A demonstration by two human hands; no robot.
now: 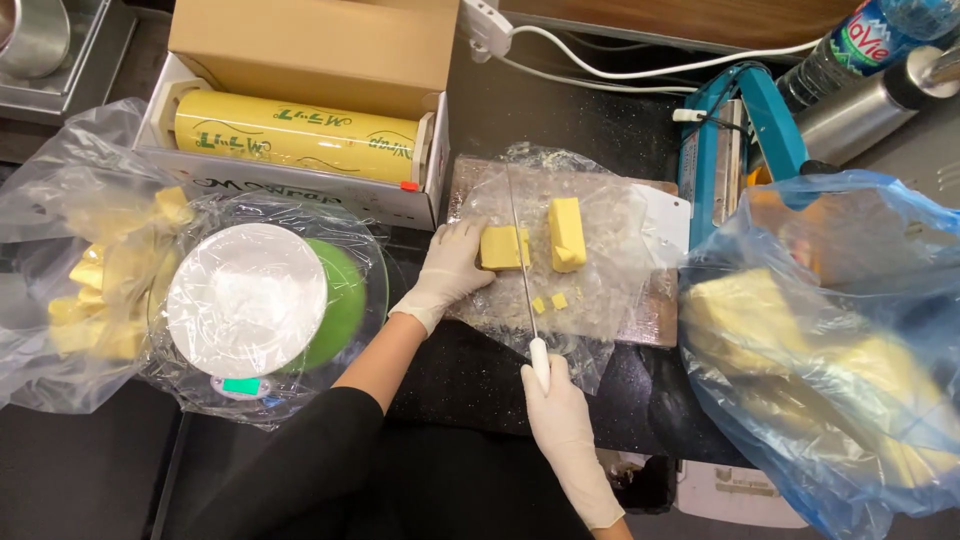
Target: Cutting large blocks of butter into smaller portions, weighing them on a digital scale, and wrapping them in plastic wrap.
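A dark speckled counter (480, 375) carries everything here. At its right edge a big blue plastic bag (830, 340) bulges with large yellow butter slabs, and at the left edge a clear bag (70, 290) holds smaller cut pieces beside a kitchen scale (262, 305) wrapped in film, with a white plate on its green platform. Behind the scale sits an open cardboard dispenser box with a yellow roll of cling film (295, 135); a teal bag sealer (735, 150) stands toward the back right. Mid-counter lies a cutting board (660, 310) covered with a crumpled plastic sheet. On it the gloved left hand (450, 270) presses its fingers against a butter block (503, 247), steadying it, while the gloved right hand (560, 415) is clenched round the white handle of a long knife (522, 250) whose blade runs along the block's right side. A second butter piece (566, 233) stands just beside the blade, with small crumbs near the front edge. The cutting stroke appears in hand; it calls for a steady downward press with the holding fingers kept off the blade.
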